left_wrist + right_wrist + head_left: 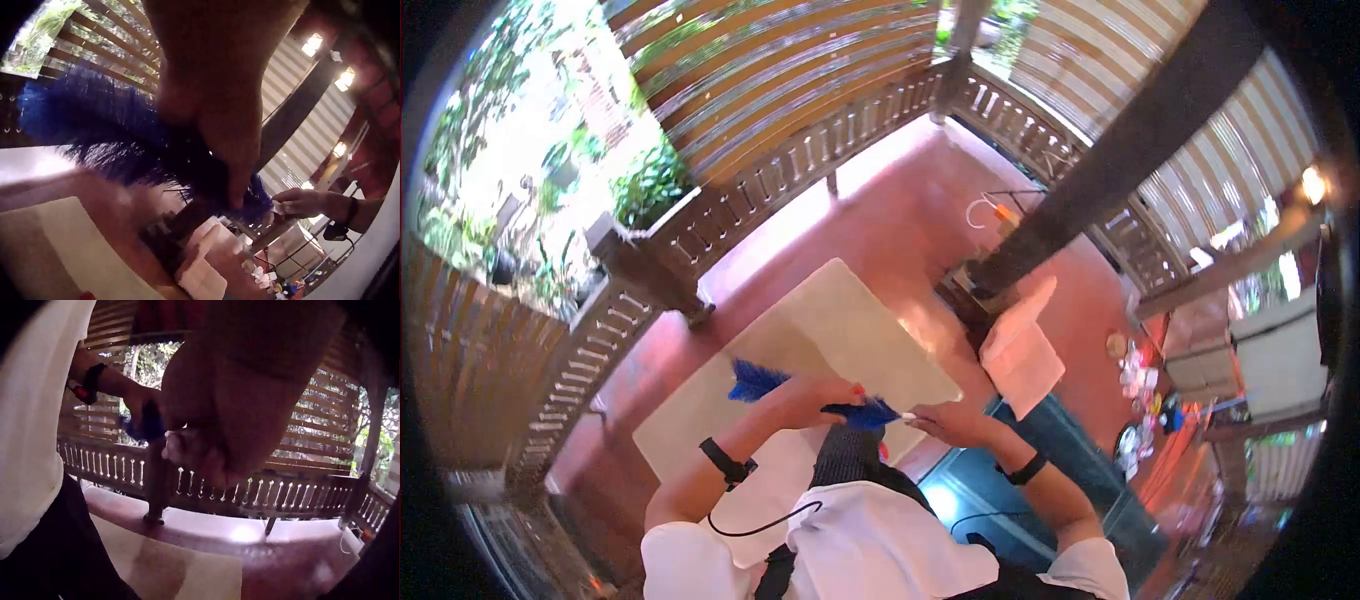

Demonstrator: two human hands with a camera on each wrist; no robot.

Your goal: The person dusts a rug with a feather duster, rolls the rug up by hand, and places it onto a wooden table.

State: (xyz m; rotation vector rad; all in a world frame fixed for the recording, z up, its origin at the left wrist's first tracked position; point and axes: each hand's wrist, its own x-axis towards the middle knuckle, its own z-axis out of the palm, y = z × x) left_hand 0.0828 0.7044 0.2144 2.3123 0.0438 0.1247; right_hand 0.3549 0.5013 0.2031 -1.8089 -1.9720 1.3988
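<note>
A fluffy blue duster [757, 381] stretches between the two hands in front of the body, above the edge of a cream tabletop [840, 295]. My left hand [810, 398] grips it partway along, with blue fibres showing on both sides of the hand. At the other end, the fingers of my right hand [956, 424] pinch its short white handle tip [908, 416]. The left wrist view shows the long blue fibres [94, 125] spreading out behind the left hand [215, 134]. In the right wrist view the right hand [200, 450] is dark and hides much of the duster.
A teal glossy bench [1060, 445] lies at the right, beside a pink chair [1022, 362]. Behind them a thick dark post [1090, 180] rises from the red floor. Small items [1138, 385] are scattered farther right. A wooden railing [790, 180] runs round the porch.
</note>
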